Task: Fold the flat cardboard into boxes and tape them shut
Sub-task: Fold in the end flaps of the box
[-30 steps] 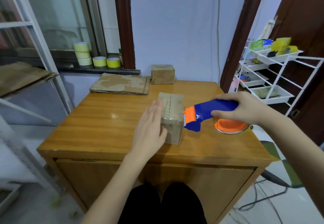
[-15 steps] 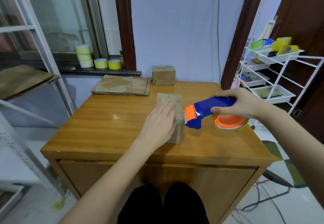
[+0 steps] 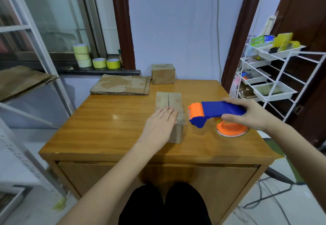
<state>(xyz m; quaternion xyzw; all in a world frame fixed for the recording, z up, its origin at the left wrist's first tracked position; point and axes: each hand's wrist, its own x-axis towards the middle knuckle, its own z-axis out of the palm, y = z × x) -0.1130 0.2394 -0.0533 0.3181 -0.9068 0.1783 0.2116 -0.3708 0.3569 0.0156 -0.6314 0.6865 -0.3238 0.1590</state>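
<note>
The desk (image 3: 109, 124) lies bare left of the folded box (image 3: 173, 101) under the left hand (image 3: 158, 127), while flat cardboard (image 3: 121, 87) and a taped box (image 3: 163, 74) crowd the far edge — the tape dispenser (image 3: 215, 112) hangs close on the right.

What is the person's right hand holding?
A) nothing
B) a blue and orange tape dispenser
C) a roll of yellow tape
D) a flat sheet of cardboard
B: the right hand grips the blue and orange tape dispenser just right of the box, on which the left hand rests flat.
</note>
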